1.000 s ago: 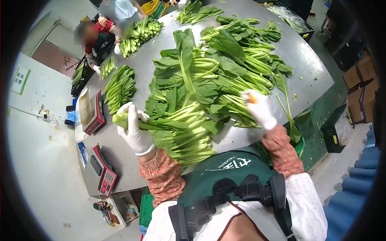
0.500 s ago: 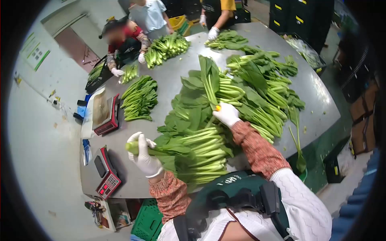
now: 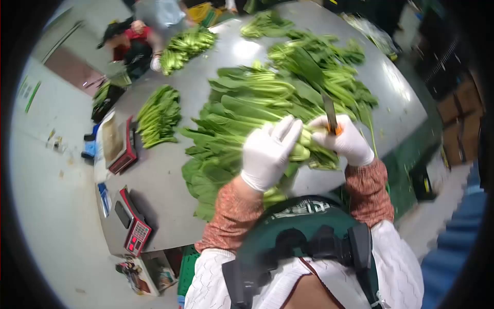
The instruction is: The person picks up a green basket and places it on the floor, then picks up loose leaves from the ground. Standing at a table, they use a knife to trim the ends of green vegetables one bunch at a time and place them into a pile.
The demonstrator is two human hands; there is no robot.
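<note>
My left hand (image 3: 270,152), in a white glove, is closed around the thick cut ends of leafy green stalks (image 3: 300,152) at the pile's near edge. Right beside it, my gloved right hand (image 3: 347,141) grips a small knife (image 3: 330,110) with an orange handle, its blade pointing up and away from me. The right fingers are close to the stalk ends. Under and beyond both hands spreads a large pile of leafy greens (image 3: 247,105), leaves mostly toward the left.
More greens (image 3: 329,67) are heaped at the back right of the metal table (image 3: 172,193). A separate bunch (image 3: 159,116) lies at left, near two red scales (image 3: 135,222) (image 3: 123,147). Across the table a blurred person (image 3: 138,44) stands by another pile (image 3: 188,44).
My left hand has swung right from the left side to the stalk ends. The leafy stalk raised in my right hand has come down, and the knife blade now shows. The view has shifted.
</note>
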